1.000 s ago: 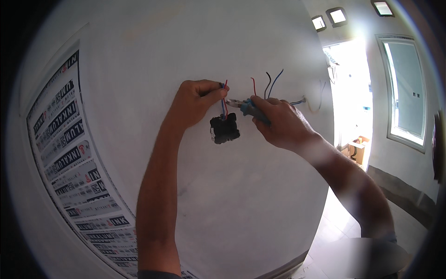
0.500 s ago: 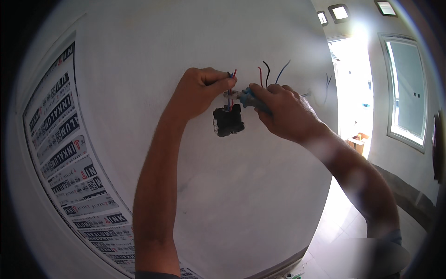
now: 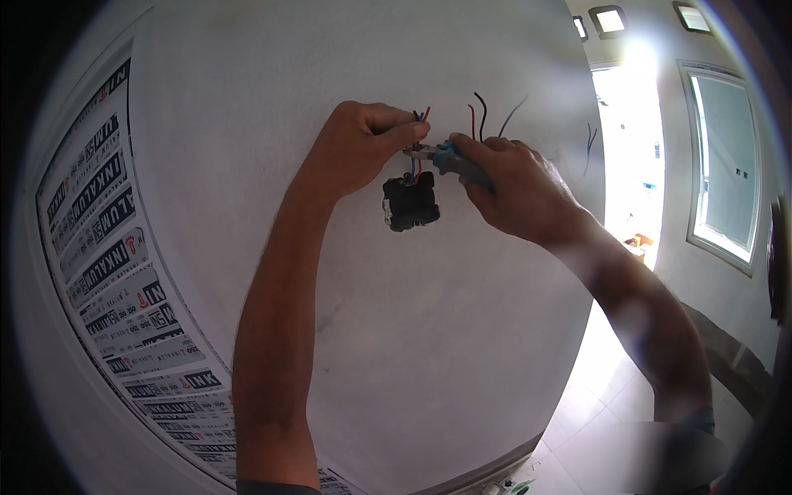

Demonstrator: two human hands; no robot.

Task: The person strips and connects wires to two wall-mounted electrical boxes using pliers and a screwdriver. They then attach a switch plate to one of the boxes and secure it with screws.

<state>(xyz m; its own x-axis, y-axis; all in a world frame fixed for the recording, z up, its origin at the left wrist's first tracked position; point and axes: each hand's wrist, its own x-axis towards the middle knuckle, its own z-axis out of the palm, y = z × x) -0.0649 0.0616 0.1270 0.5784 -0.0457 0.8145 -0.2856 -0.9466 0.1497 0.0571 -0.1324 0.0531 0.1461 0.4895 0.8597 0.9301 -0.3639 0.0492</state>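
A black square box [image 3: 412, 203] is sunk in the white wall, its edges rough. From its top rise red, blue and black wires [image 3: 415, 168]. My left hand [image 3: 363, 148] pinches these wires between thumb and fingers, with their ends poking out above. My right hand [image 3: 524, 186] is wrapped round the blue and grey handles of pliers [image 3: 460, 162]. Their metal jaws lie at the wires, just under my left thumb; whether they bite cannot be made out. Behind my right hand, loose red, black and blue wires [image 3: 481, 111] stick up from the wall.
A frame covered in printed protective film [image 3: 124, 272] runs down the left. More thin wires [image 3: 590, 148] hang near the wall's right edge. Beyond it are a bright doorway [image 3: 631, 148], a window [image 3: 722, 165] and a tiled floor [image 3: 577, 421].
Both hands, the pliers and the wall box sit slightly higher and further right in the picture, as the whole view has shifted. The grip on the wires and pliers looks the same.
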